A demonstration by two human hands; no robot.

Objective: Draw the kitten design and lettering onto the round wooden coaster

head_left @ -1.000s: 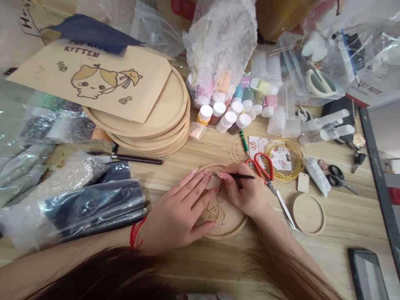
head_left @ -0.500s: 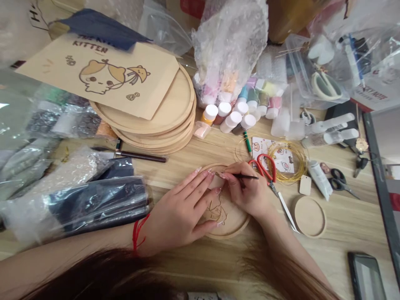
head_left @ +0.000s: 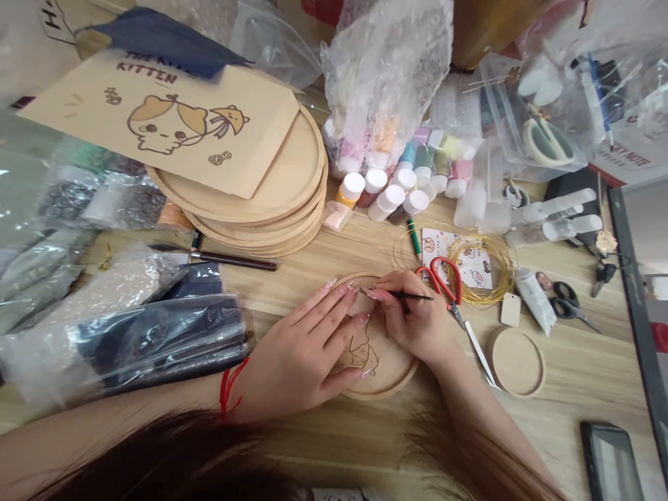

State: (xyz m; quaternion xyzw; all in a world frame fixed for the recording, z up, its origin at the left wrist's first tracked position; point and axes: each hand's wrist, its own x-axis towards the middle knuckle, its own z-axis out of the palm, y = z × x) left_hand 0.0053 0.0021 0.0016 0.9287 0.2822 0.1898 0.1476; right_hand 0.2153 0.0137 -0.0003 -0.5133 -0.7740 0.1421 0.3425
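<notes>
A round wooden tray (head_left: 394,369) is set at the near middle of the desk (head_left: 568,376), and a cat-like outline in gold line (head_left: 364,353) can be seen on its floor. The tray's left side is covered by the left hand (head_left: 300,355), which is laid flat, palm down, with the fingers extended and slightly parted; nothing is seen to be gripped by it. A red string bracelet (head_left: 227,388) is worn at that wrist. By the right hand (head_left: 412,316), bent over the tray's far right part, a thin dark tool (head_left: 416,295) is held in a pinch, its tip directed left towards the left fingertips. Whether the tray is touched by the tip cannot be told.

To the right of the right hand, red-handled pliers (head_left: 446,278), a coil of gold wire (head_left: 502,275) and white tweezers (head_left: 477,348) are laid, with a smaller wooden tray (head_left: 518,363) placed just beyond the tweezers. On the far left, a stack of round trays (head_left: 305,163) is partly covered by a paper sheet (head_left: 264,136) printed with a cat. White-capped bottles (head_left: 387,200) are gathered right of the stack.
</notes>
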